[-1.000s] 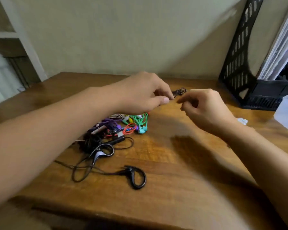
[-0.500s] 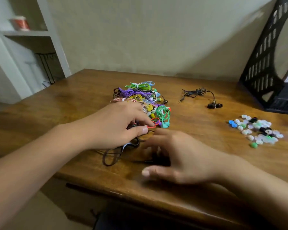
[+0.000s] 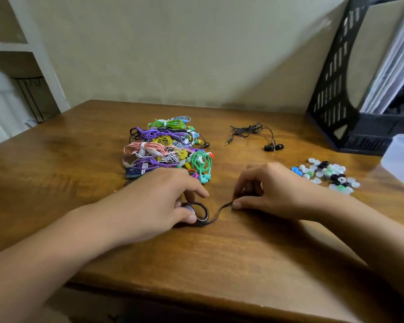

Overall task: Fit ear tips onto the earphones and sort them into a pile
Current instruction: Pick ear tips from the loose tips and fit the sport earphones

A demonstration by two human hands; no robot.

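Wooden and glossy, the brown table (image 3: 219,252) is stretching back to a pale greenish wall (image 3: 184,47). At the far left a white shelf unit (image 3: 33,50) is standing beside the table, with a red-and-white object that is too blurred to name sitting on its upper shelf.

Left of centre on the table, a heap of bundled earphones (image 3: 166,148) is lying in green, purple, pink, yellow and teal coils. Right of it and apart, a single black earphone pair (image 3: 266,141) is resting with its cord loosely bunched and both buds touching each other. Further right, a scatter of ear tips (image 3: 327,176) in white, black, blue and green is spreading over the wood. Behind them a black slotted file holder (image 3: 336,89) is standing against the wall with papers leaning inside it, and a translucent plastic box (image 3: 401,159) is poking in at the right edge; its contents cannot be made out.

Near the front, the left hand (image 3: 149,201) is lying palm-down with fingers curled, thumb and fingers gripping the black ear-hook earphone (image 3: 196,212) on the table just in front of the heap. The right hand (image 3: 273,190) is pinching that earphone's black cord (image 3: 219,210) between thumb and bent fingers, the cord sagging between the two hands.
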